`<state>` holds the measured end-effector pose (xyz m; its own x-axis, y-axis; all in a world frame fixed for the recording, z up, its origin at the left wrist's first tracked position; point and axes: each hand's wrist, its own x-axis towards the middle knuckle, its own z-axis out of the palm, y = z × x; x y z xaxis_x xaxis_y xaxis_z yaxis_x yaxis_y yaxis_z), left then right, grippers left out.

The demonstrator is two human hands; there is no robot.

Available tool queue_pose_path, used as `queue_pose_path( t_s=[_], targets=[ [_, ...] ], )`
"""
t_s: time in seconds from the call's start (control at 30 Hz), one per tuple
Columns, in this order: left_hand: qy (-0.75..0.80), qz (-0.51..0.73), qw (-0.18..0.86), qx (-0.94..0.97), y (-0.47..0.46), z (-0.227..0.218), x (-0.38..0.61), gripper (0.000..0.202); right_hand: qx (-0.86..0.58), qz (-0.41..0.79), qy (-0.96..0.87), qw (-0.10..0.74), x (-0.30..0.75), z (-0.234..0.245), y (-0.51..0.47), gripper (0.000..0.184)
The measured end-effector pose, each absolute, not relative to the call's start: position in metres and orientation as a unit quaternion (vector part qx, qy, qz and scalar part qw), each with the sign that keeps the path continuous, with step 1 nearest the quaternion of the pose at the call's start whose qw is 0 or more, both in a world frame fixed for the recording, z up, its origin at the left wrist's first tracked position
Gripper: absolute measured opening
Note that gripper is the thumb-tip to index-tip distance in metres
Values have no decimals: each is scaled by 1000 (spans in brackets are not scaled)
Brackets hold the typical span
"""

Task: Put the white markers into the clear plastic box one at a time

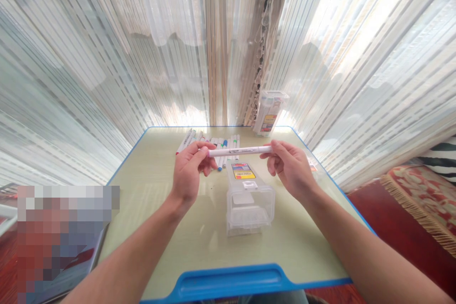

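A white marker pen (239, 151) is held level above the table, one end in each hand. My left hand (190, 169) pinches its left end and my right hand (289, 165) pinches its right end. Just below the pen stands an open clear plastic marker case (249, 199) with a yellow label. Behind my hands, several markers (213, 145) lie side by side on the table.
The small table (160, 218) has a pale green top and a blue rim with a handle at the near edge. A second clear case (270, 112) stands at the back by the sheer curtains. A red rug lies on the right; a blurred patch sits at the lower left.
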<state>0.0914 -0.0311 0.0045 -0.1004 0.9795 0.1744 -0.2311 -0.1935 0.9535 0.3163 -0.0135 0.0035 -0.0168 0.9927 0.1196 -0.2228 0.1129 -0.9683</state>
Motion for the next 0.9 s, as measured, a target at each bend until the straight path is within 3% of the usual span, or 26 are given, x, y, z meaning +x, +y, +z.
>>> queue_pose_path(
  t_s=[0.9],
  targets=[
    [411,624,477,462,-30,5,92,14,-415,549,-449,570,314,8,-16,32]
  ],
)
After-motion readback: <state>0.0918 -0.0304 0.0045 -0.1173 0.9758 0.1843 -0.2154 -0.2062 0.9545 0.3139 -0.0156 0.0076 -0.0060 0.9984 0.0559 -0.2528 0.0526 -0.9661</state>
